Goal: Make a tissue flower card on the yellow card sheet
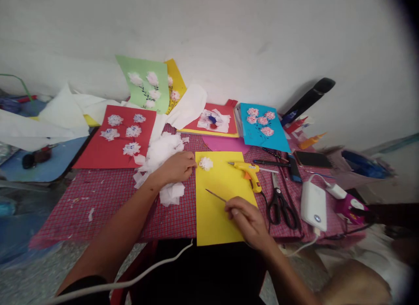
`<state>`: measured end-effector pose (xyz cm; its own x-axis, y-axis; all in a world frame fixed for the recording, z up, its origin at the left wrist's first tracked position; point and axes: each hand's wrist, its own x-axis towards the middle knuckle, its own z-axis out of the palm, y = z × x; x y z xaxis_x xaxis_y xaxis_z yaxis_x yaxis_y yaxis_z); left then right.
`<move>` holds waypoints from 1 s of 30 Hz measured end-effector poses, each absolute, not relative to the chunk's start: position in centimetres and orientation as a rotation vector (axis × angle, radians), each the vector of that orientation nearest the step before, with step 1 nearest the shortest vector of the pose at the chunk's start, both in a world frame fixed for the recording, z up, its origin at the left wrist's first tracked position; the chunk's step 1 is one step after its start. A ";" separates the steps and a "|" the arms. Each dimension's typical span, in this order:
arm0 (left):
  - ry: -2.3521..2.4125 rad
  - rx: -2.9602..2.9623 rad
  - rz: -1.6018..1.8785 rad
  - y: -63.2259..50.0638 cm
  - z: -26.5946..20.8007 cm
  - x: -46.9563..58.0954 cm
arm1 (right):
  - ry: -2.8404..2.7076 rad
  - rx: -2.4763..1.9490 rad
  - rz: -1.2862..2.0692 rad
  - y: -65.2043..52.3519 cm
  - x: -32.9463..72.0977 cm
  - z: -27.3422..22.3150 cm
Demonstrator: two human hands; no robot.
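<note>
A sheet of yellow paper [219,226] lies at the table's front edge, with one white crumpled-tissue flower [206,164] near its top left corner. My left hand [178,167] is closed, its curled fingertips at the sheet's left edge beside the flower. Over the right part of the sheet, my right hand [247,220] grips a thin paintbrush [216,195], its dark tip pointing left toward the middle of the paper. A yellow glue gun [250,171] rests across the sheet's upper right edge. White tissue pieces [165,150] are heaped behind and under my left hand.
Black scissors [281,209], a white power bank [313,206] and a phone [312,159] lie to the right. Behind stand flower-decorated red [94,152], green [124,64] and blue [275,141] sheets. A white cable [147,272] crosses in front of me.
</note>
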<state>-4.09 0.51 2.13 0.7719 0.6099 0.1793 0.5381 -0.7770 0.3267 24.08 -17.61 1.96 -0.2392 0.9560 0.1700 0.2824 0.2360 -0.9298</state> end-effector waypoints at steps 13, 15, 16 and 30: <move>0.864 2.715 0.446 0.6 1.8 -4.4 | -2.599 -1.150 0.615 -18.1 18.0 3.7; 0.867 2.724 0.435 0.6 1.9 -4.3 | -2.495 -1.195 0.589 -18.1 19.3 3.7; 0.866 2.728 0.434 0.6 1.8 -4.3 | -2.399 -1.247 0.534 -17.9 20.4 3.5; 0.879 2.718 0.465 0.3 1.5 -4.2 | -1.829 -2.129 0.221 -11.0 31.5 1.5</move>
<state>-4.16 0.28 1.49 0.7674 0.6011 0.2230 0.5225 -0.7879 0.3258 31.52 -11.04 1.46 0.1661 0.9817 0.0928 0.9314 -0.1253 -0.3419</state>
